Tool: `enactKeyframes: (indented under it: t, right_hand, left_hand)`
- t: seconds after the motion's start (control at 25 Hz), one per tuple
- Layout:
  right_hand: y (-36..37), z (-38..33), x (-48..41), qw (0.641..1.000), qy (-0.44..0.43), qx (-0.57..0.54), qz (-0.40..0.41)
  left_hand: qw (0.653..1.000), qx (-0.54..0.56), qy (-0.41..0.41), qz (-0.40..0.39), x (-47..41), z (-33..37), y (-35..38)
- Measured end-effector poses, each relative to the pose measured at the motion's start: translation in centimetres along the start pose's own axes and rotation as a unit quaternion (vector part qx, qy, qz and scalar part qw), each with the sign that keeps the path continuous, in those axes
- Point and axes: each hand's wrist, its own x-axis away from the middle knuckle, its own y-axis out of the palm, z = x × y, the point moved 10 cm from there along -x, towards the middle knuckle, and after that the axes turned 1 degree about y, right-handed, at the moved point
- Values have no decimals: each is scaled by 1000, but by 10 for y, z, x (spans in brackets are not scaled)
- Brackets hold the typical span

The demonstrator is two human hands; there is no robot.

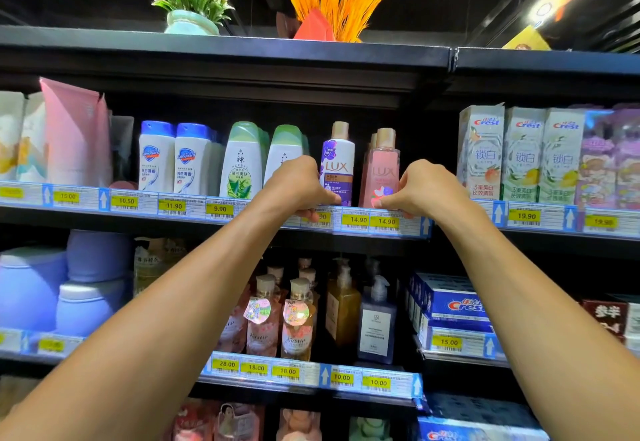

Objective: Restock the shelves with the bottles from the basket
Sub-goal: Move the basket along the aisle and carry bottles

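Two bare forearms are stretching up from the lower corners toward a shop shelf. The left hand is gripping the foot of a purple bottle, its fingers curled over the price strip. The right hand is pinching the foot of a pink bottle just beside it, fingers clenched on the lower corner. Both bottles are standing upright at the shelf's front edge, near each other with a dark gap between. Another capped bottle is showing behind the pink one. Green bottles are standing to the left and toothpaste boxes to the right. The basket is not showing in this view.

This looks like the placing step, with two bottles being set down and squared to the front. The next move probably calls for letting go gently so neither bottle tips, keeping the labels facing out, then reaching down to the basket for more.
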Motion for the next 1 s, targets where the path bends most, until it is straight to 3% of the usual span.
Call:
enactKeyframes:
  t: [0.28,0.48,0.72,0.88,1.0]
  right_hand:
    - [-10,1,25,996,-37,-63,47]
    - [-22,0,99,944,-122,-236,196]
    - [99,-7,147,950,-100,-287,64]
    - [182,-11,163,978,-41,-195,-52]
    - [215,-18,171,984,-32,-147,-95]
  left_hand:
    - [1000,25,-5,10,31,0,-8]
    - [978,11,111,177,118,-9,-31]
    - [974,3,12,226,171,-107,10]
    - [977,-26,-74,196,183,-173,53]
    - [980,-61,-107,154,185,-202,80]
